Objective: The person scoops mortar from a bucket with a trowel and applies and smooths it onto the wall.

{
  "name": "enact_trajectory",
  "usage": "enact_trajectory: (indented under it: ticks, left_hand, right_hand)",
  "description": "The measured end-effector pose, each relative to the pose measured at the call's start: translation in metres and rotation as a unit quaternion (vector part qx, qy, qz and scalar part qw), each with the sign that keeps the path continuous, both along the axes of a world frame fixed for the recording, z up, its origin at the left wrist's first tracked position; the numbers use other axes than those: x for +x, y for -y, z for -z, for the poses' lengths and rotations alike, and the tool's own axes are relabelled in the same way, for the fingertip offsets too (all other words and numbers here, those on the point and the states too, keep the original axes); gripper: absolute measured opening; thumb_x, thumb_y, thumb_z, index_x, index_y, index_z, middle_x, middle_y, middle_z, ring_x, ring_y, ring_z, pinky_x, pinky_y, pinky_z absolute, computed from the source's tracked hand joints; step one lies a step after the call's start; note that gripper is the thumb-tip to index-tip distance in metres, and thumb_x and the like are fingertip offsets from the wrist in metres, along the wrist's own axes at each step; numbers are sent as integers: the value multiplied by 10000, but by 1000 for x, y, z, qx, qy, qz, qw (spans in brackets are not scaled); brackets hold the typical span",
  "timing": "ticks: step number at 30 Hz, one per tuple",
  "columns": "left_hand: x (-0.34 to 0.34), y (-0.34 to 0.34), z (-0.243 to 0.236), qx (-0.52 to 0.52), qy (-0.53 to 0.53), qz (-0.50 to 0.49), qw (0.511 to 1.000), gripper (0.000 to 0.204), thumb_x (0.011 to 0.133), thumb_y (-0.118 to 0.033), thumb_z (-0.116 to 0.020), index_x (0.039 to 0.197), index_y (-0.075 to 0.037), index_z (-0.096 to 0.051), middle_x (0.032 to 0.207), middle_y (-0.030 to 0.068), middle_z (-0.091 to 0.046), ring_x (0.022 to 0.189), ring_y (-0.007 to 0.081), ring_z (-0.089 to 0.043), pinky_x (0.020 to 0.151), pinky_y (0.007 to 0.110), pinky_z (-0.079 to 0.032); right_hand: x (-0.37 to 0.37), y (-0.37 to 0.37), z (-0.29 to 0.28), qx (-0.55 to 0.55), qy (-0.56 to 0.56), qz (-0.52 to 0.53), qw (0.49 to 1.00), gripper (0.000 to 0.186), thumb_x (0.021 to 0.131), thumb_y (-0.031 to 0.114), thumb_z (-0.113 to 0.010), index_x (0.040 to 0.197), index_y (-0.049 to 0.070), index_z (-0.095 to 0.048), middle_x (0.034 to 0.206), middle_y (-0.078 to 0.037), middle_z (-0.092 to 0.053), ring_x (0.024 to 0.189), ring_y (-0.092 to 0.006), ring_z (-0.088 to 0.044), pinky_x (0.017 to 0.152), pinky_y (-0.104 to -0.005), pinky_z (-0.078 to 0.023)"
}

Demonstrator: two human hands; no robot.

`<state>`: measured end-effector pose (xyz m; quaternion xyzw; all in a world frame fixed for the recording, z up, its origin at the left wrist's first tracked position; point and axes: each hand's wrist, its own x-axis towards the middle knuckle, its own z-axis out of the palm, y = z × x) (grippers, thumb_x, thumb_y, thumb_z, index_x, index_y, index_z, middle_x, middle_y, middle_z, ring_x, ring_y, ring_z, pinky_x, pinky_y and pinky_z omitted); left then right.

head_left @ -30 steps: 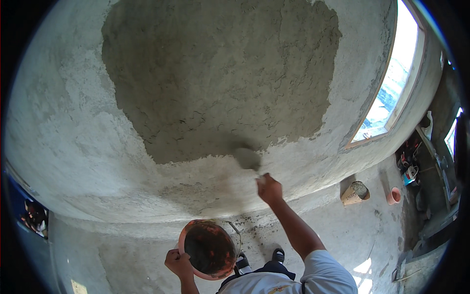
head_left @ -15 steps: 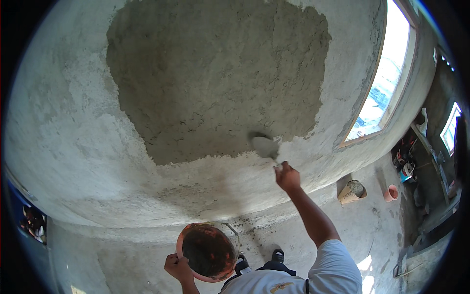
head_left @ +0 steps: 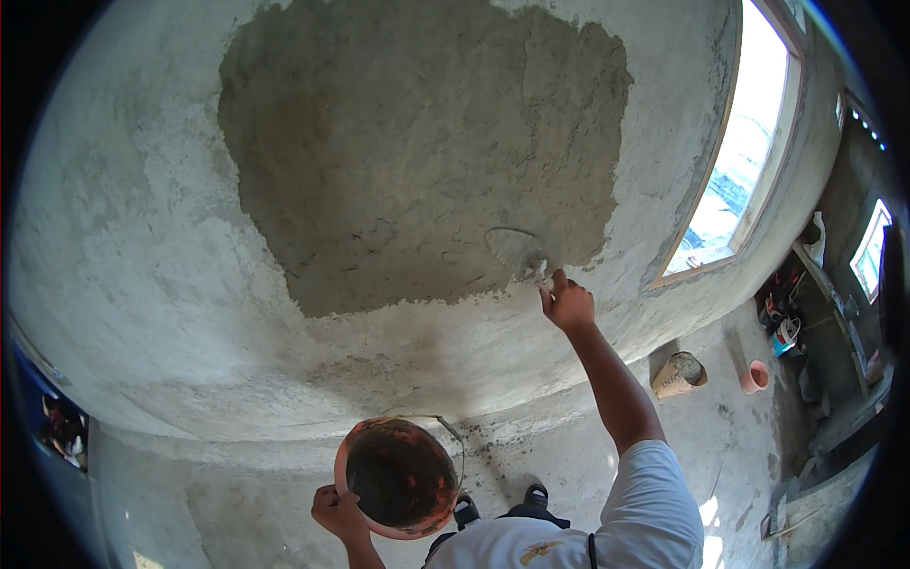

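Note:
My right hand (head_left: pixel 570 302) is closed round the handle of a trowel (head_left: pixel 517 248). The trowel's blade lies against the lower right part of a dark, wet patch of mortar (head_left: pixel 427 142) on the wall. Low in front of me, my left hand (head_left: pixel 338 512) grips the left rim of an orange bucket (head_left: pixel 346 465). The bucket's inside is dark and smeared with mortar, and its wire handle hangs over to the right side.
Pale, rough plaster wall (head_left: pixel 161 218) surrounds the wet patch. A window opening (head_left: pixel 744 142) is at the right. On the concrete floor (head_left: pixel 256 503) stand a paper sack (head_left: pixel 679 376) and a small orange bucket (head_left: pixel 755 377). Crumbs of mortar lie along the wall's foot.
My right hand has moved slightly up and right, bringing the trowel higher, its blade now against the wet mortar. The bucket in my left hand has shifted slightly up and left.

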<state>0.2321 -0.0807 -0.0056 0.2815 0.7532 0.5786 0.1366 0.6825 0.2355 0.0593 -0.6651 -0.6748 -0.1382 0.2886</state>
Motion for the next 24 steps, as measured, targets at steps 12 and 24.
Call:
enact_trajectory:
  ticks: [12,24]
  left_hand:
    - [7,-3,9,-12,-4,6,1000,162,502,64,-617,520,56,-457,728,133,-638,615,247,-612,571,362,-456]
    - [1,0,6,-1,-20,-15,1000,160,502,50,-619,535,68,-464,722,124,-612,598,241,-578,573,356,-456]
  right_hand:
    - [-101,-7,-7,-42,103,-93,989,537,981,518,-539,1224,40,-542,850,-218,-710,732,-372,-724,645,-493,-584]
    - [-35,7,-53,38,-107,-59,992,475,968,487,-585,1095,30,-556,731,-232,-682,702,-445,-696,623,-545,-558]
